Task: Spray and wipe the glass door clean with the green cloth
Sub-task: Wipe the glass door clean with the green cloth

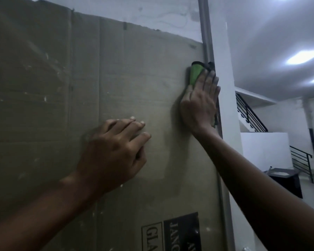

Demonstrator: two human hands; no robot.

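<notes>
The glass door fills the left and middle of the view, with brown cardboard showing behind it. The green cloth lies flat on the glass near the door's right edge. My right hand presses it there with straight fingers pointing up, and most of the cloth is hidden under the palm. My left hand rests on the glass lower and to the left, fingers loosely bent and touching the pane. No spray bottle is in view.
The grey door frame and a white pillar stand right beside the cloth. Beyond them are a staircase with black railings and a dark bin on the floor. A printed label shows low on the cardboard.
</notes>
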